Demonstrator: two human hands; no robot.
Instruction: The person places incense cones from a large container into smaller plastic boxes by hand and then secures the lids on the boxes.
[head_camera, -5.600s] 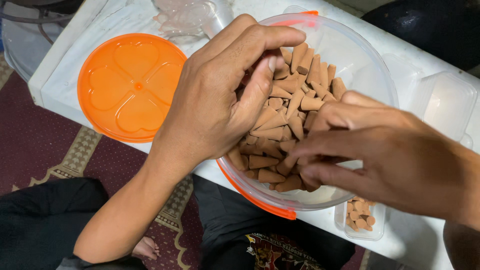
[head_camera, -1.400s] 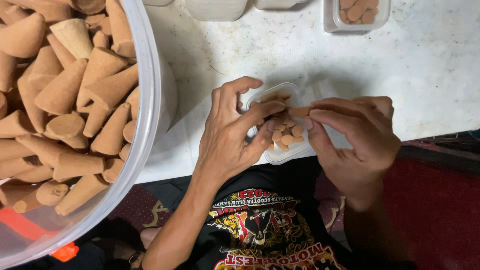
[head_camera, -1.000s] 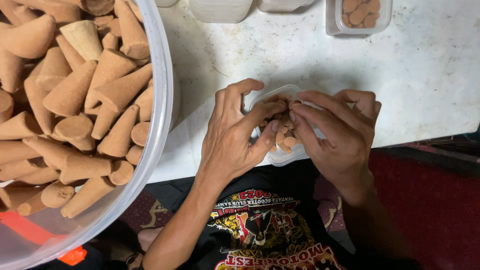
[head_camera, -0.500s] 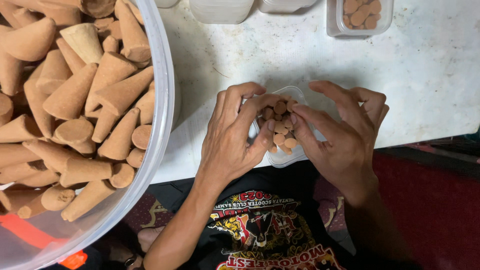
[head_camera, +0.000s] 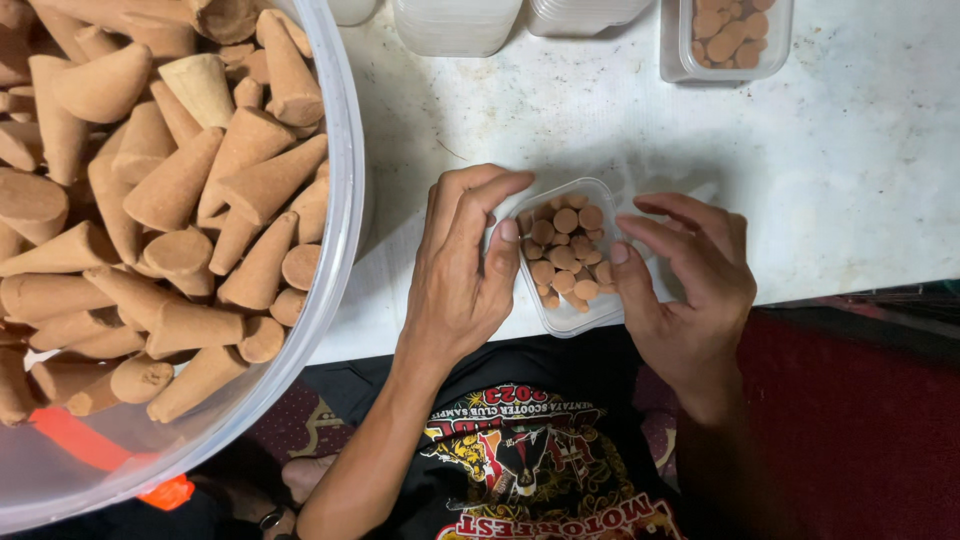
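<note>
**Both hands at the small clear plastic box of cones**

Small clear rectangular plastic box (head_camera: 570, 322) sits at the near edge of the white tabletop (head_camera: 840, 170), directly in front of the person. It is packed with brown incense cones (head_camera: 563, 250) standing flat bases up. Left hand (head_camera: 462, 275) grips the box's left wall, thumb against the rim, fingers curled over the far corner. Right hand (head_camera: 690, 275) brackets the right side, thumb touching the rim, fingers loosely bent; whether those fingers press the box cannot be told. Large clear plastic tub (head_camera: 345, 180), heaped with bigger loose cones (head_camera: 180, 180), stands just left of the left hand. A second filled small box (head_camera: 672, 60) lies at the far edge, beside stacked empty clear boxes (head_camera: 455, 25).
</note>
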